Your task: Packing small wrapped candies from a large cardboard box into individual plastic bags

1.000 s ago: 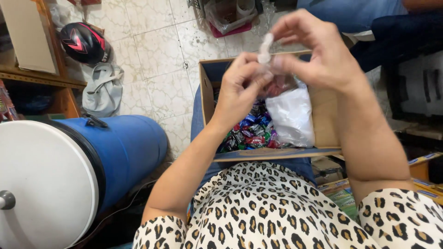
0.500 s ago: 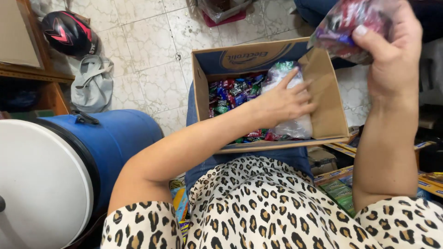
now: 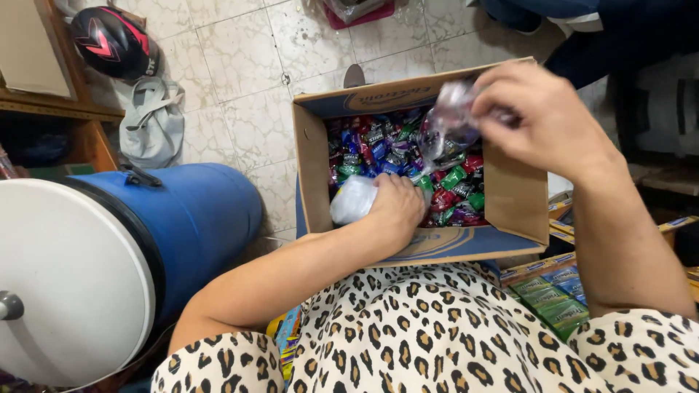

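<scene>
The left hand (image 3: 397, 207) is gripping a pale bag (image 3: 352, 200) inside the candy box (image 3: 314, 164); the right hand (image 3: 542, 120) is pinching a clear bag (image 3: 445, 127) above.

Left hand (image 3: 397, 207) grips a clear bag (image 3: 352, 200) inside a box (image 3: 313, 167) of sweets (image 3: 378, 145); right hand (image 3: 542, 120) lifts a filled bag (image 3: 445, 127) above its far edge

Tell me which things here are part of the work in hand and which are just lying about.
In use:
cardboard box
wrapped sweets
clear bag, in the right hand
white bag, under the left hand

Lying about:
blue barrel
helmet
grey bag
green packets
</scene>
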